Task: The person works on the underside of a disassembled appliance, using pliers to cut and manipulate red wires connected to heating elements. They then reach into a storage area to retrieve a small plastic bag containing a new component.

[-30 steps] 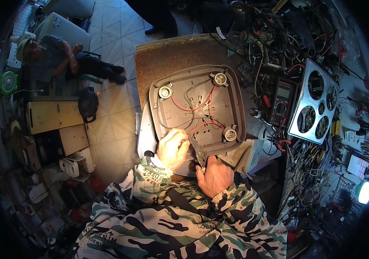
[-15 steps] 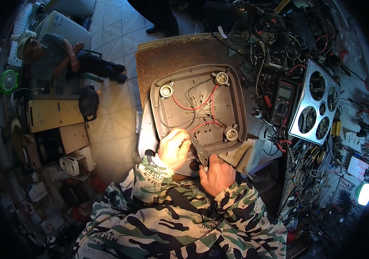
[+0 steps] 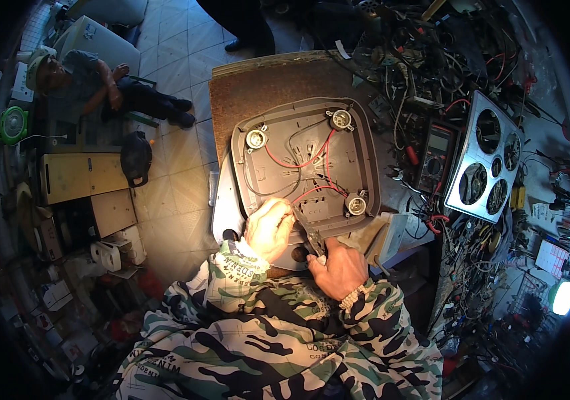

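A square brown plastic housing (image 3: pixel 358 157) with rounded corners lies open on the bench. Round metal-rimmed sockets (image 3: pixel 255 139) sit in three corners, and red wires (image 3: pixel 327 160) and dark wires run between them. Over the near left corner, my left hand (image 3: pixel 269 229) is closed in a pinch. A red wire runs up to its fingertips, but what they hold is hidden. My right hand (image 3: pixel 339 268), just outside the near wall, grips a pair of metal pliers (image 3: pixel 313 235). The jaws point away from me and end beside my left fingertips.
Beyond the housing stretches the brown bench top (image 3: pixel 265 83). To the right are a multimeter (image 3: pixel 437 155), a metal panel with round openings (image 3: pixel 473 183) and heaps of tangled cables (image 3: pixel 425 73). A person (image 3: pixel 101 90) sits at the left; another's dark-clad legs (image 3: pixel 248 27) stand at the far side.
My right hand has turned a little and shifted slightly right and down with the pliers, showing more of their handle end. My left hand stays at the corner. The housing has barely shifted.
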### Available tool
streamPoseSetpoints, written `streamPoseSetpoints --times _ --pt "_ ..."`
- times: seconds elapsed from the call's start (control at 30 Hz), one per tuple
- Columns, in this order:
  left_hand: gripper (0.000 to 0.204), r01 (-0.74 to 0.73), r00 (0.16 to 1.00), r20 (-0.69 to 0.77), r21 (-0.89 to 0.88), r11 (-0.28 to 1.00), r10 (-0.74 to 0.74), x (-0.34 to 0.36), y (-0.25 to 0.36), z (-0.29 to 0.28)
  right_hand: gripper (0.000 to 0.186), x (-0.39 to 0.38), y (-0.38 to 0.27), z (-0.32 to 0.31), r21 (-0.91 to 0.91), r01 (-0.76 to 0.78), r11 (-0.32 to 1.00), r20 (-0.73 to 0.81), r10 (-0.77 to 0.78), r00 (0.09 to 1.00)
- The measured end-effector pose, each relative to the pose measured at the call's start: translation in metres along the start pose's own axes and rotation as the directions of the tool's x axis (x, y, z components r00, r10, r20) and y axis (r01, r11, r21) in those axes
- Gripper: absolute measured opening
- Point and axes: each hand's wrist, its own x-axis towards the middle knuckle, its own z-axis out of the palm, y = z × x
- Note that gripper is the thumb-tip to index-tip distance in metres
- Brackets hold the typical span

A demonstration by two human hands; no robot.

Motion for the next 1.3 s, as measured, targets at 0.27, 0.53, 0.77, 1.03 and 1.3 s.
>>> streamPoseSetpoints --times 0.27,0.53,0.77,1.03,1.3 --pt "0.012 0.024 1.000 -0.017 -0.018 1.000 -0.024 -0.001 0.005 0.002 0.046 0.000 -0.011 -0.010 -0.193 -0.045 0.980 0.090 0.064 0.994" --pt "0.011 -0.002 0.999 -0.050 -0.018 1.000 0.001 0.002 0.002 0.002 0.046 0.006 0.009 -0.023 0.036 -0.047 0.998 0.234 0.038 0.971" --pt "0.011 0.005 1.000 -0.031 -0.059 0.998 -0.007 0.000 -0.003 0.004 0.036 0.008 0.031 -0.009 0.289 -0.073 0.954 0.225 0.007 0.974" --pt "0.011 0.026 0.999 -0.018 -0.053 0.998 -0.027 0.001 -0.001 0.003 0.030 0.002 0.022 -0.004 0.211 -0.024 0.977 0.061 0.011 0.998" --pt "0.012 0.019 1.000 -0.017 -0.036 0.999 -0.020 0.001 0.002 -0.001 0.027 0.003 0.026 0.000 0.142 -0.022 0.990 0.056 0.014 0.998"
